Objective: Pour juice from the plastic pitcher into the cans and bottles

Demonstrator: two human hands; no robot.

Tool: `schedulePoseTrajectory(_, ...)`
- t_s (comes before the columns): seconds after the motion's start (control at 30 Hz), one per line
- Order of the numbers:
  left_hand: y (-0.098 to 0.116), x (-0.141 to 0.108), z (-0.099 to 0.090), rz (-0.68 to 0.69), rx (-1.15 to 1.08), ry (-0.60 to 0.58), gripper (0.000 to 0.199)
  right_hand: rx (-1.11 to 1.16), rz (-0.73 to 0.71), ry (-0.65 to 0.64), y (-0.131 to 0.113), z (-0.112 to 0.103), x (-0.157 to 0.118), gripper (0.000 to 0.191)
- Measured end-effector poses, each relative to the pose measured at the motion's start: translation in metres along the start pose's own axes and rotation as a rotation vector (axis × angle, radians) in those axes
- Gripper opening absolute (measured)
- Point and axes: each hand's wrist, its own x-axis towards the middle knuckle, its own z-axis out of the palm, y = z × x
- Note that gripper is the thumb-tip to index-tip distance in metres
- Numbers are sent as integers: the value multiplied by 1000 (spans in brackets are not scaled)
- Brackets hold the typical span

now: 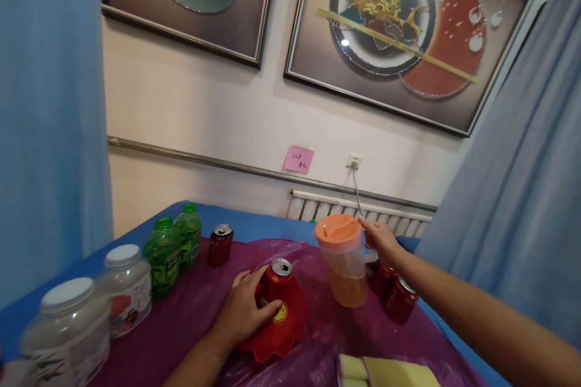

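While the left hand [240, 302] curls around a red can [278, 281] over the red scalloped dish [294, 317], the right hand [384, 240] has its fingers closed about the handle of the lidded pitcher [342, 272], at the dish's 2 o'clock. Both holds look settled, the can's top is already open, and amber liquid [348, 291] fills the pitcher's lower part; the orange lid [336, 228] is on. Can and pitcher stand apart with no stream between them, and what the can contains I cannot tell, so how much is left stays uncertain. Untouched are another can [220, 251] at 11 o'clock, green bottles [163, 260] at 10, and a yellow cloth [399, 372] at 4.
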Motion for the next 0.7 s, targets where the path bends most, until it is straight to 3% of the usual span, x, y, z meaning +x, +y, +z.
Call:
schedulePoseTrajectory(0.27,11,-2,-6,61,-60,-54,71,-158,-49,-59,-39,-1,-4,64)
schedulePoseTrajectory(0.7,22,-9,-10,80,-120,-62,72,-442,-171,-161,-57,24,-14,63)
